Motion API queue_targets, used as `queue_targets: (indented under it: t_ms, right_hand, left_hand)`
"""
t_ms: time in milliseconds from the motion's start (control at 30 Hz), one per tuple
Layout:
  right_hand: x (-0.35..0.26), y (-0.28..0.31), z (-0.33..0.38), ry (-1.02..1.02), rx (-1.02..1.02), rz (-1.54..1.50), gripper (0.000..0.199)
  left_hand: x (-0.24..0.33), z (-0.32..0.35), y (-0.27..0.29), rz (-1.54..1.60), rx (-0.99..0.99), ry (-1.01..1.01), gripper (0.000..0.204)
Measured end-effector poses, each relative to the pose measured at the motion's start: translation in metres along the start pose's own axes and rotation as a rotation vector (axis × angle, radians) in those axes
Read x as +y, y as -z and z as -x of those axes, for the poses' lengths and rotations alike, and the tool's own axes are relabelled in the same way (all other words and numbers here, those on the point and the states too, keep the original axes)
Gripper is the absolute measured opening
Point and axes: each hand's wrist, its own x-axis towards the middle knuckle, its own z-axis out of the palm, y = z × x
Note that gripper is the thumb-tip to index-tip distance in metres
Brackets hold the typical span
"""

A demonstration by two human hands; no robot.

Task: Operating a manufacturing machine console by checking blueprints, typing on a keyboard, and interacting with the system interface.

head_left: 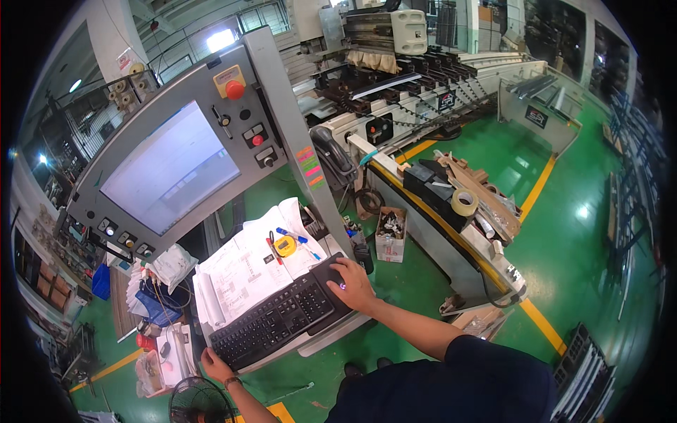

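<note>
Cupped over the computer mouse (341, 283), your right hand (352, 284) rests on it at the black keyboard's (276, 319) right end. Your left hand (214, 364) grips the console shelf's (326, 340) near-left corner, fingers curled over the edge. Papers (247, 268) lie behind the keyboard, under the grey monitor panel (169, 166).

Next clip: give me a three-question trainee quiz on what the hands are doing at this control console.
1. True or false: the right hand rests on a mouse beside the black keyboard.
2. Where is the left hand?
A. on the red button
B. at the near left corner of the keyboard
C. on the tape roll
3. Fill in: the yellow tape measure lies on the ______ behind the keyboard.

Key
1. True.
2. B; it sits at the edge of the keyboard tray.
3. Paper sheets, with pens beside the tape measure.
</note>
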Motion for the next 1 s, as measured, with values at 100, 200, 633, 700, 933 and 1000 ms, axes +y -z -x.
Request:
queue_targets:
  t_ms: [100,200,633,700,933,1000]
  right_hand:
    - [0.0,0.001,0.001,0.0,0.007,0.005,0.05]
    - [0.003,0.0,0.0,-0.002,0.014,0.005,0.051]
    - [0.002,-0.001,0.003,-0.035,0.012,-0.004,0.049]
    - [0.003,-0.002,0.004,-0.026,0.028,-0.005,0.049]
    - [-0.004,-0.002,0.003,-0.017,0.018,-0.02,0.049]
    - [0.002,0.001,0.003,-0.015,0.029,-0.007,0.05]
  left_hand:
    - [-0.001,-0.001,-0.003,-0.008,-0.005,0.002,0.039]
    - [-0.004,-0.003,-0.003,-0.069,0.003,-0.042,0.041]
    - [0.044,0.012,0.011,-0.207,-0.027,-0.062,0.051]
    - [0.053,0.014,0.012,-0.23,-0.039,-0.052,0.05]
    - [0.049,0.012,0.018,-0.216,-0.033,-0.04,0.055]
    - [0.067,0.018,0.015,-0.268,-0.068,-0.018,0.057]
